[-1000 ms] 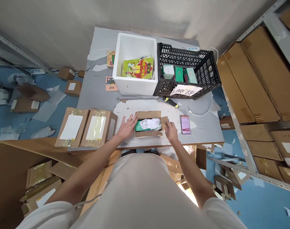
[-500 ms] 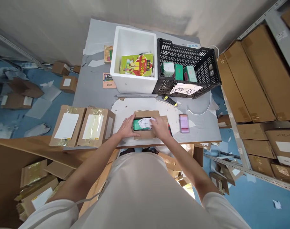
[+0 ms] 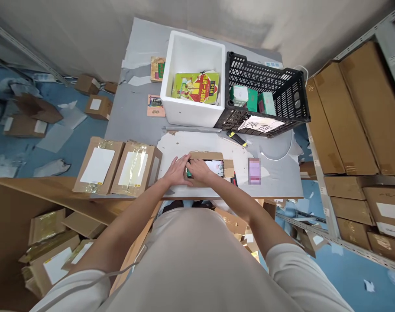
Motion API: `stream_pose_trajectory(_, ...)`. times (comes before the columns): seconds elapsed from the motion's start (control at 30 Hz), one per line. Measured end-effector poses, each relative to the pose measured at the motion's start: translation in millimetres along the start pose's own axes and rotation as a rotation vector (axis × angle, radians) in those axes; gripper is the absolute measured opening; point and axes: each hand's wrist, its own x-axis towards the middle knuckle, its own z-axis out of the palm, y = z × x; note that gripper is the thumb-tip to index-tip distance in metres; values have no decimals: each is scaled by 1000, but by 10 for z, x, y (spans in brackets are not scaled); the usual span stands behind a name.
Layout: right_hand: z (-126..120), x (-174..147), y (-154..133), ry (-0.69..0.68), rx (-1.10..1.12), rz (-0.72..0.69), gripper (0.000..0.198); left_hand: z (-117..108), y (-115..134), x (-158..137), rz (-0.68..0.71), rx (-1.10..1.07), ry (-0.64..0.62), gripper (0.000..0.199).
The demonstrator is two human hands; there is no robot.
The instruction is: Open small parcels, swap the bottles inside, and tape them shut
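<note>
A small open cardboard box (image 3: pixel 205 155) lies on the table in front of me, its right flap folded outward. My left hand (image 3: pixel 179 171) grips the box's left end, thumb along the near side. Curled fingers of my right hand (image 3: pixel 199 170) are down in the box's left part; their tips are hidden. A bit of a green carton (image 3: pixel 188 173) shows between my hands. White printed paper (image 3: pixel 216 166) lies inside, right of my right hand. Partly under the box's right end is a dark and red item (image 3: pixel 234 179) that I cannot make out.
Two taped parcels (image 3: pixel 135 169) stand at left. Behind are a white foam box (image 3: pixel 192 113) with booklets (image 3: pixel 197 88) and a black crate (image 3: pixel 265 73) with green-white cartons. A yellow-black box cutter (image 3: pixel 237 138), a phone (image 3: pixel 254 171) and a white cable (image 3: pixel 278 157) lie at right.
My right hand has moved from the right part of the box to its left part, beside my left hand. The white paper now shows on the right. The whole view has shifted slightly.
</note>
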Motion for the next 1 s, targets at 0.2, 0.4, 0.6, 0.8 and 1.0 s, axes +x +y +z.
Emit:
stream_pose_trajectory(0.2, -81, -96, 79, -21, -17, -89, 60, 28, 92, 20, 12, 58, 41, 123)
stream_pose_trajectory(0.4, -149, -212, 150, -28, -7, -120, 47, 93, 105, 60, 25, 46, 85, 119)
stream_pose_trajectory(0.6, -143, -244, 156, 15, -6, -117, 46, 105, 78, 108, 57, 51, 69, 117)
stream_pose_trajectory(0.8, -102, -277, 131, 44, 5, -85, 41, 110, 76, 121, 60, 44, 53, 115)
stream_pose_trajectory(1.0, -100, -311, 148, 97, 29, -91, 41, 135, 76, 110, 71, 31, 60, 112)
